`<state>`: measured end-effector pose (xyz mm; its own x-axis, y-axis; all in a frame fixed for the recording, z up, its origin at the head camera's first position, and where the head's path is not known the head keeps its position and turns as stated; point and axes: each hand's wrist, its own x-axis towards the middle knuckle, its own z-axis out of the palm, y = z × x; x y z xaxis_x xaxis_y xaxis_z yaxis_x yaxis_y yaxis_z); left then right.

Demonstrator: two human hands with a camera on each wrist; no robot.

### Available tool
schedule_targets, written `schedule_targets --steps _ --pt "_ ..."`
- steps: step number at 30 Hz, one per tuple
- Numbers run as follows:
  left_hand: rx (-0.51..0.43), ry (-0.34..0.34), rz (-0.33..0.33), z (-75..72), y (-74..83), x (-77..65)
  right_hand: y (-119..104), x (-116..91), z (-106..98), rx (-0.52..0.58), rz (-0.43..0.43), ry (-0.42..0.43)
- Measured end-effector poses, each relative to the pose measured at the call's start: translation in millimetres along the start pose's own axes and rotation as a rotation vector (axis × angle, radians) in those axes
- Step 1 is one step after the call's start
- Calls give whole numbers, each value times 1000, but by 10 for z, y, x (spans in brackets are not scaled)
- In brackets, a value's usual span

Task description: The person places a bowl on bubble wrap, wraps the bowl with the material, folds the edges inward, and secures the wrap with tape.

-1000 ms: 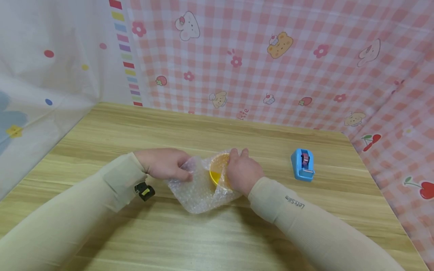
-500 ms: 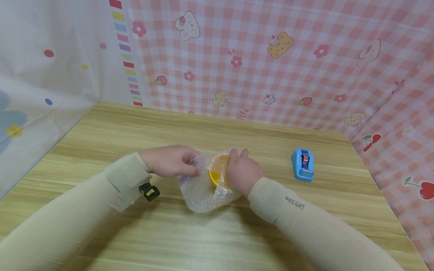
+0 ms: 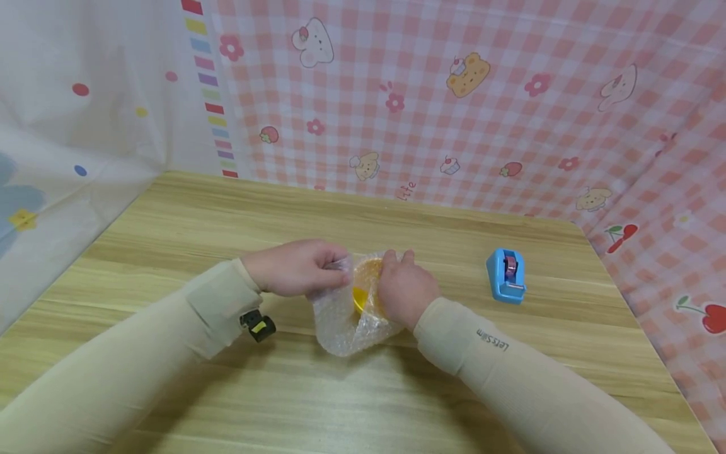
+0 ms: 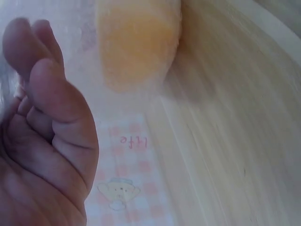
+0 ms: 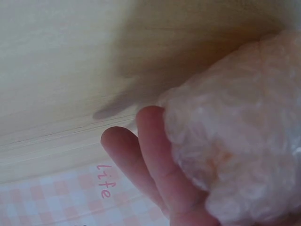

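Observation:
A yellow round-rimmed vessel, a cup or small bowl, lies in clear bubble wrap at the middle of the table. My left hand pinches the loose left side of the wrap between thumb and fingers. On the vessel's right side my right hand grips it through the wrap, covering part of it. In the left wrist view, the vessel's tapered orange-yellow body shows through the film. Bunched bubble wrap sits against my right fingers in the right wrist view.
A blue tape dispenser with a pink roll stands on the wooden table, to the right of my right hand. A pink checked curtain closes off the back and right; a white dotted curtain hangs at the left.
My left hand has moved right, carrying the loose side of the bubble wrap closer to the yellow vessel. My right hand has stayed almost in place.

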<state>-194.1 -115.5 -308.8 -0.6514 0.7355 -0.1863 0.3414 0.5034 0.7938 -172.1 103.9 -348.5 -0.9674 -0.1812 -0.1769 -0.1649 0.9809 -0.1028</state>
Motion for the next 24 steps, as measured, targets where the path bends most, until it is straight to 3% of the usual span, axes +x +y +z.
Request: schedule_targets --steps 15,24 --pt "-44 77 -39 140 88 102 -11 -3 23 -26 -5 18" --pt "-79 82 -55 160 109 120 -21 -9 32 -46 -19 50"
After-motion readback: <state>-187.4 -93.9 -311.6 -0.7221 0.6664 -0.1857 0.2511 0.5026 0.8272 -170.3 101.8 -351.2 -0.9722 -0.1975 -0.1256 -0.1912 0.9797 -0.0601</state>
